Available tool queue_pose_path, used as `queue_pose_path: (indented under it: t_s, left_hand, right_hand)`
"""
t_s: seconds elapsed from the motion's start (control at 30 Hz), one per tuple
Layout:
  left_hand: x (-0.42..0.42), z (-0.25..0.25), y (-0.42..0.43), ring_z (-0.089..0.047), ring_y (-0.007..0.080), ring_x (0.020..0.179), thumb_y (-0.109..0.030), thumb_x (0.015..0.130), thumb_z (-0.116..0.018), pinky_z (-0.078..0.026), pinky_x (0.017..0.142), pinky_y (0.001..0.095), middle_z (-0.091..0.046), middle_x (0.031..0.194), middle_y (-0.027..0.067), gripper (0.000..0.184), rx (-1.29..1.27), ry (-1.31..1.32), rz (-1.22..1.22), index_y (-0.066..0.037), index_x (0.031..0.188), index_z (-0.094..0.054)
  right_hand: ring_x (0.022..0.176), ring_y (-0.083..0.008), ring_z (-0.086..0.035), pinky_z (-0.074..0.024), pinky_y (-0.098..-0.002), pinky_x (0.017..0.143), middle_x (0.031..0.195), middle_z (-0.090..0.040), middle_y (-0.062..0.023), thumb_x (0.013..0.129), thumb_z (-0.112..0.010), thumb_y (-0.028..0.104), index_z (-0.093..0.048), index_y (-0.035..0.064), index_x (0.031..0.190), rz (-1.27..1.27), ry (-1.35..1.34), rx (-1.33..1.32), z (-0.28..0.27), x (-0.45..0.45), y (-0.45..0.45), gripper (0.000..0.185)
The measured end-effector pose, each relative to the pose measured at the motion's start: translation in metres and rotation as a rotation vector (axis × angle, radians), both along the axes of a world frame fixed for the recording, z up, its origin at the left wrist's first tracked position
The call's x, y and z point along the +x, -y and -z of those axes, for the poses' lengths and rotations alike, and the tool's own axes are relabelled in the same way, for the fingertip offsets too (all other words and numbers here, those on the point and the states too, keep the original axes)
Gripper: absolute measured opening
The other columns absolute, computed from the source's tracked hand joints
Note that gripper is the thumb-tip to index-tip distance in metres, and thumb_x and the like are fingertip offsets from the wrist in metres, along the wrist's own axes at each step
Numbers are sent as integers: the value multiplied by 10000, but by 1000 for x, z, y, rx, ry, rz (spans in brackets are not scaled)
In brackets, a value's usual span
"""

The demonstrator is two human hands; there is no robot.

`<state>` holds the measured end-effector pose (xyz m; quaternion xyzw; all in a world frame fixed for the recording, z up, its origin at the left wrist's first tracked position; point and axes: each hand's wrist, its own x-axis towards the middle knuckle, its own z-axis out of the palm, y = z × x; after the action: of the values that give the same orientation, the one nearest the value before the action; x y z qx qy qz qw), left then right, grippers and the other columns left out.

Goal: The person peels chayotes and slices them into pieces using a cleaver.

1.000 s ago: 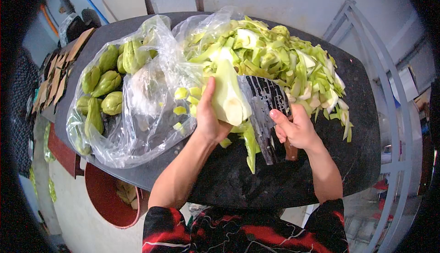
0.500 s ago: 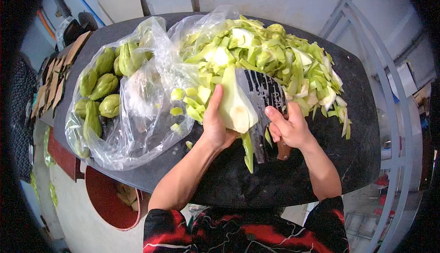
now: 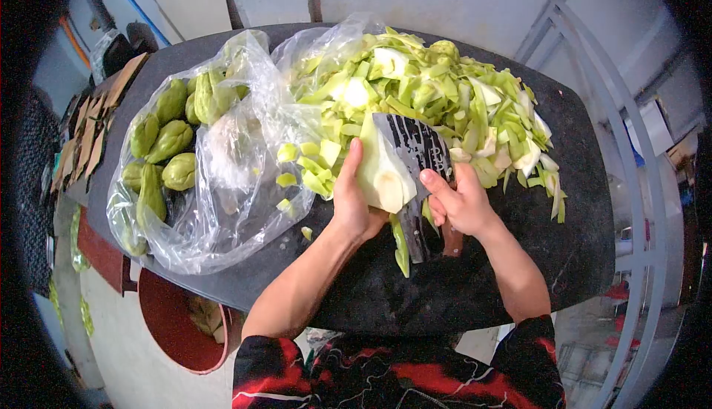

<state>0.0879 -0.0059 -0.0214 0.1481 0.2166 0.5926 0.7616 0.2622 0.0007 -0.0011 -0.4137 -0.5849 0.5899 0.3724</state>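
My left hand is wrapped round a peeled pale green chayote, its cut end turned toward me. My right hand grips a wide-bladed knife with a dark, streaked blade and a brown handle. The blade lies against the right side of the chayote. A thin strip of green peel hangs below the chayote beside the blade. Beyond both hands is a large heap of green peelings.
Several whole chayotes lie in a clear plastic bag at the left of the dark table. A red bin stands on the floor at lower left. Grey metal rails rise at the right.
My right hand has shifted slightly left with the knife, and the blade now covers more of the chayote's right side. My left hand keeps its hold, almost still.
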Motion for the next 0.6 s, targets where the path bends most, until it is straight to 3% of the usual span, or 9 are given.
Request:
queue_pose_path:
  t_s: [0.13, 0.23, 0.3, 0.37, 0.4, 0.47, 0.53, 0.6]
  left_hand:
    - [-7, -15, -4, -602, 303, 1090, -575, 930, -451, -446, 998, 466, -617, 1194, 128, 610, 69, 46, 90, -86, 1290, -511]
    - [-14, -24, -2, -599, 310, 1087, -576, 936, -442, -464, 964, 493, -613, 1182, 126, 604, -14, -77, 17, -112, 1321, -481]
    - [-26, -20, -9, -602, 308, 1066, -583, 938, -433, -475, 929, 514, -612, 1152, 120, 592, 105, -25, -47, -144, 1333, -466]
    - [-31, -20, -11, -605, 307, 1001, -611, 939, -404, -500, 832, 554, -598, 1067, 106, 567, 170, 62, -185, -227, 1356, -421]
    - [-32, -21, -11, -605, 307, 1001, -611, 939, -404, -500, 832, 554, -598, 1067, 106, 567, 175, 63, -193, -227, 1356, -421]
    - [-32, -18, -14, -602, 320, 993, -620, 937, -398, -509, 809, 567, -593, 1080, 115, 576, 196, 92, -370, -225, 1356, -410]
    - [-33, -10, -13, -600, 339, 991, -619, 940, -397, -519, 800, 574, -592, 1085, 129, 586, 215, 78, -417, -210, 1359, -399]
    - [-38, 0, -15, -598, 351, 988, -606, 946, -408, -522, 796, 591, -587, 1093, 140, 578, 311, 46, -516, -196, 1354, -401]
  right_hand:
    - [411, -87, -456, -404, -264, 397, 521, -450, 20, 993, -547, 243, -481, 57, 812, -85, -84, -145, -19, 3, -4, 268]
    - [425, -87, -464, -415, -268, 407, 535, -462, 14, 987, -556, 207, -499, 47, 853, -68, -54, -91, -32, 10, -6, 216]
    - [427, -90, -472, -417, -271, 408, 541, -477, 8, 984, -558, 198, -509, 39, 869, -40, -61, -48, -41, 7, 1, 202]
    - [436, -93, -483, -421, -274, 413, 558, -504, -3, 976, -564, 186, -527, 19, 904, 122, 122, 160, -55, 0, 17, 185]
    - [429, -171, -531, -458, -327, 432, 559, -551, -61, 962, -563, 166, -544, 5, 945, 152, 365, 208, -65, -8, 27, 162]
    - [477, -271, -579, -493, -385, 474, 595, -561, -114, 908, -580, 105, -529, 8, 904, 158, 675, 846, -54, -28, 45, 110]
    - [549, -339, -599, -513, -420, 516, 662, -553, -145, 829, -595, 55, -503, 17, 856, 20, 723, 1009, -38, -44, 60, 103]
    - [556, -293, -605, -516, -373, 485, 701, -540, -129, 796, -576, 46, -494, 16, 877, -40, 763, 1104, -34, -57, 70, 119]
